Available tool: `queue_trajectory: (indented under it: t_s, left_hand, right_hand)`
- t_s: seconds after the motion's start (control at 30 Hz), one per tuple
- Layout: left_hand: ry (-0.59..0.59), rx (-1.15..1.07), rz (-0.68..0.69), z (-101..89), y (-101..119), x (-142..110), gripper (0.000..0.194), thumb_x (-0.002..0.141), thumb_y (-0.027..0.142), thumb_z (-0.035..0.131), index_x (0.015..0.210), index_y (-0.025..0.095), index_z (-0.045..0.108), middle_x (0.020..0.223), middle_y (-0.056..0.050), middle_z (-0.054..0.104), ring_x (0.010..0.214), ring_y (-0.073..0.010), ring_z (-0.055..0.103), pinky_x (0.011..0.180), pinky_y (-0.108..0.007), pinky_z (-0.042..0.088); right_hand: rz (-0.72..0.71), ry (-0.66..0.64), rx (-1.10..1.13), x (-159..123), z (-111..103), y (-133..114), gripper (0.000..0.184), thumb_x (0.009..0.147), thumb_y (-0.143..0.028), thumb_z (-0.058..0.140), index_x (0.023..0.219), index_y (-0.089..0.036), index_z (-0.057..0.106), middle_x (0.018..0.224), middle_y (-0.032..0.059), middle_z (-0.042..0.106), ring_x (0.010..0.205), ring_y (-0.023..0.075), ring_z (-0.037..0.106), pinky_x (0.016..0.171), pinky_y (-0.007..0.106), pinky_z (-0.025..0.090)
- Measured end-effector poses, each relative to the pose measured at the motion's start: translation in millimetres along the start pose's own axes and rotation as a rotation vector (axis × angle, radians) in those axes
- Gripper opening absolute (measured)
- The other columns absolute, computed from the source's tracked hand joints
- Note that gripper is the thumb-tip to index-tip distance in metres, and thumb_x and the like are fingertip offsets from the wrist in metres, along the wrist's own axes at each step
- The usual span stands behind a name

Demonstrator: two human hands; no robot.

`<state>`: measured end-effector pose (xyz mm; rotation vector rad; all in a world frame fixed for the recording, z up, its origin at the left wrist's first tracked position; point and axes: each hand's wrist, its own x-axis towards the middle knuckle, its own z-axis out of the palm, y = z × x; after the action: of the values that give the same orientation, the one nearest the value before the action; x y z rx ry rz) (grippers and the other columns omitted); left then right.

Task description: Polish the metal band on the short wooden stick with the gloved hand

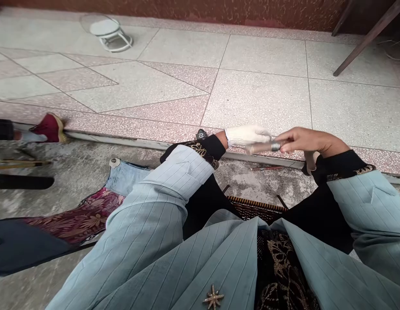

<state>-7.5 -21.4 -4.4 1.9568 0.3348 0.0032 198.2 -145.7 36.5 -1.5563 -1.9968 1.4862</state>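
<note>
In the head view, my right hand (303, 140), bare, is closed with its fingertips on one end of a short light-brown rod (260, 148). A silvery band (275, 147) circles the rod near those fingertips. Motion blur hides what kind of tool it is. My left hand (247, 134) wears a white knitted glove and lies right against the rod's upper side. Its fingers point toward my right hand, but they are smeared, so their grip is unclear. Both hands are above the edge of the tiled step.
A white stool (106, 30) stands on the tiled floor (258, 99). At far left are a person's red shoe (49, 128) and a patchwork cloth (90, 215). A wicker seat (254, 209) shows between my legs. A wooden leg (368, 41) slants at upper right.
</note>
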Motion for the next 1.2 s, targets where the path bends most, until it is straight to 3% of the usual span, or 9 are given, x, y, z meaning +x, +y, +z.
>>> queue_trajectory:
  t_s: [0.2, 0.37, 0.5, 0.6, 0.7, 0.9, 0.97, 1.1, 1.2]
  left_hand:
    - [0.064, -0.176, 0.041, 2.9, 6.6, -4.6, 0.029, 0.092, 0.043, 0.052, 0.083, 0.017, 0.062, 0.057, -0.001, 0.051, 0.049, -0.0092, 0.04, 0.049, -0.024, 0.034]
    - [0.003, -0.206, 0.008, 7.3, 5.6, 0.4, 0.029, 0.094, 0.039, 0.047, 0.083, 0.014, 0.058, 0.055, 0.005, 0.039, 0.046, -0.006, 0.032, 0.047, -0.02, 0.028]
    - [-0.019, -0.072, -0.012, 10.4, 1.3, 2.2, 0.026, 0.093, 0.036, 0.048, 0.084, 0.014, 0.058, 0.059, 0.004, 0.042, 0.048, -0.0061, 0.035, 0.048, -0.02, 0.027]
    - [-0.015, 0.061, 0.042, 10.4, -0.4, 2.2, 0.027, 0.091, 0.038, 0.051, 0.08, 0.014, 0.059, 0.061, 0.003, 0.045, 0.051, -0.0071, 0.038, 0.05, -0.021, 0.029]
    - [-0.034, 0.048, 0.039, 8.8, -2.1, 2.5, 0.03, 0.09, 0.039, 0.052, 0.075, 0.014, 0.059, 0.059, 0.001, 0.049, 0.05, -0.0075, 0.041, 0.052, -0.022, 0.032]
    - [-0.104, -0.057, -0.001, 6.1, -5.0, -0.5, 0.022, 0.087, 0.033, 0.058, 0.077, 0.015, 0.065, 0.063, -0.005, 0.061, 0.056, -0.0116, 0.054, 0.055, -0.025, 0.041]
    - [-0.086, -0.08, 0.004, 7.2, -2.6, -3.7, 0.023, 0.089, 0.035, 0.057, 0.079, 0.016, 0.066, 0.06, -0.005, 0.06, 0.056, -0.0127, 0.055, 0.054, -0.026, 0.043]
    - [0.024, -0.287, 0.048, 9.7, 5.8, -8.3, 0.034, 0.095, 0.042, 0.047, 0.085, 0.016, 0.065, 0.053, 0.0, 0.051, 0.048, -0.0105, 0.048, 0.056, -0.027, 0.045]
    - [0.019, -0.486, 0.096, 9.2, 9.1, -8.1, 0.034, 0.095, 0.041, 0.047, 0.09, 0.012, 0.063, 0.059, 0.0, 0.051, 0.051, -0.0088, 0.048, 0.059, -0.025, 0.047]
  right_hand:
    - [-0.126, 0.601, 0.423, -1.0, -9.6, 1.5, 0.025, 0.081, -0.043, 0.068, 0.081, -0.019, 0.065, 0.076, 0.003, 0.062, 0.061, 0.0112, 0.051, 0.059, 0.028, 0.044]
    - [-0.052, 0.799, 0.5, 9.3, -15.3, 13.7, 0.025, 0.081, -0.042, 0.069, 0.078, -0.017, 0.064, 0.073, 0.0041, 0.061, 0.058, 0.0106, 0.052, 0.052, 0.026, 0.044]
    - [0.142, 0.91, 0.251, 16.0, -18.3, 23.6, 0.022, 0.081, -0.036, 0.067, 0.085, -0.015, 0.068, 0.07, 0.0051, 0.061, 0.057, 0.0118, 0.051, 0.053, 0.028, 0.043]
    - [0.303, 0.818, -0.168, 22.1, -15.4, 29.8, 0.027, 0.079, -0.036, 0.067, 0.095, -0.015, 0.071, 0.073, 0.0064, 0.064, 0.063, 0.0165, 0.054, 0.058, 0.032, 0.041]
    - [0.396, 0.547, -0.475, 24.4, -10.5, 30.3, 0.027, 0.078, -0.037, 0.065, 0.096, -0.019, 0.074, 0.08, 0.0074, 0.066, 0.071, 0.0198, 0.056, 0.062, 0.033, 0.038]
    - [0.151, -0.332, -0.063, -0.4, -15.8, 12.5, 0.032, 0.077, -0.042, 0.069, 0.099, -0.02, 0.075, 0.074, 0.0017, 0.064, 0.066, 0.0143, 0.052, 0.063, 0.029, 0.039]
    - [0.068, -0.258, 0.133, -10.4, -20.3, 6.6, 0.034, 0.075, -0.044, 0.072, 0.096, -0.017, 0.074, 0.073, 0.0017, 0.063, 0.064, 0.0127, 0.051, 0.063, 0.028, 0.04]
    - [-0.081, 0.142, 0.475, -16.1, -23.7, 6.9, 0.032, 0.076, -0.044, 0.073, 0.089, -0.015, 0.07, 0.074, 0.0023, 0.06, 0.061, 0.0102, 0.05, 0.061, 0.027, 0.042]
    - [-0.13, 0.231, 0.663, -13.1, -22.7, 12.8, 0.038, 0.077, -0.046, 0.075, 0.098, -0.015, 0.068, 0.074, 0.0019, 0.058, 0.058, 0.0094, 0.049, 0.056, 0.025, 0.043]
